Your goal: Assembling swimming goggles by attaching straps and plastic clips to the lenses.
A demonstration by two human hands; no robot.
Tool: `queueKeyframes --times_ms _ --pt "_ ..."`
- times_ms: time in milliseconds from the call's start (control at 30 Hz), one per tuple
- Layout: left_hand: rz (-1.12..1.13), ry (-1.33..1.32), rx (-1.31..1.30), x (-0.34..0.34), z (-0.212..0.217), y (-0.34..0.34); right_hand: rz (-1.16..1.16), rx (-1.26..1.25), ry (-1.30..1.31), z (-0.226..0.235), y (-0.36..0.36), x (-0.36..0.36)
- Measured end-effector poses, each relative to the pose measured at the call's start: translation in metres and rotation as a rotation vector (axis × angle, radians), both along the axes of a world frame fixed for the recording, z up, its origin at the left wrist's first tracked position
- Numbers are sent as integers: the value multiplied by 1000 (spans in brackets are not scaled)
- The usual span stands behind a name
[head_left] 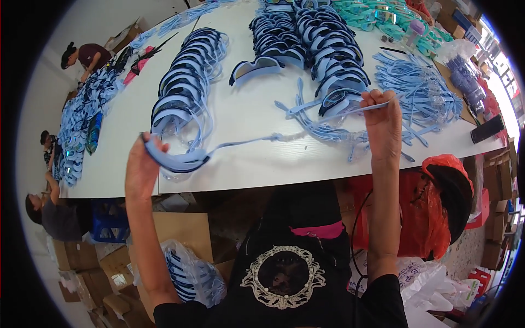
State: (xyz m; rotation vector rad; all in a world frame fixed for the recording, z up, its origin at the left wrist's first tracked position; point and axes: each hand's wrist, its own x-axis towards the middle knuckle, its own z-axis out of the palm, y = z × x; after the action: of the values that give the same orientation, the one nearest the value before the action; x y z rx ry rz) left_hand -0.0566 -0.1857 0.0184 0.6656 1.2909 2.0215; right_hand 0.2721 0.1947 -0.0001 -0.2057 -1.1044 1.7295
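While the left hand point(141, 168) grips 1 goggle frame point(178, 162), the right hand point(384, 123) pinches 1 strap point(355, 111).

The tabletop point(246, 169) is smooth and white, with a soft sheen. At its near edge, the goggles point(178, 162) have a smooth, matt plastic frame; the strap point(246, 142) drawn out from them looks thin, smooth and rubbery. Rows of goggles point(332, 54) toward the far edge pair matt plastic rims with glossy lenses. Loose straps point(418, 82) heaped by the right edge look rubbery, with shiny clear plastic parts among them. Below the near edge, the red bag point(451, 164) is thin, crinkled, glossy plastic, the box point(183, 232) matt cardboard, the shirt point(257, 300) matt cloth.
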Motion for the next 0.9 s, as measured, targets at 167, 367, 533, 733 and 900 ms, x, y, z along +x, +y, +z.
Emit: queueKeyframes --times_ms 167,367,533,733,900 --pt "-175 496 -224 101 29 86 283 362 -369 28 -70 -24" --pt "-313 659 -368 121 35 116 32 940 -661 35 -101 -39" --pt "-401 650 -388 121 35 118 -125 1121 -677 34 -100 -39" --pt "-401 809 -411 124 33 120 -124 1209 -691 41 -102 -39" --pt "-297 958 -233 138 11 133 -531 1216 -610 12 -106 -51"
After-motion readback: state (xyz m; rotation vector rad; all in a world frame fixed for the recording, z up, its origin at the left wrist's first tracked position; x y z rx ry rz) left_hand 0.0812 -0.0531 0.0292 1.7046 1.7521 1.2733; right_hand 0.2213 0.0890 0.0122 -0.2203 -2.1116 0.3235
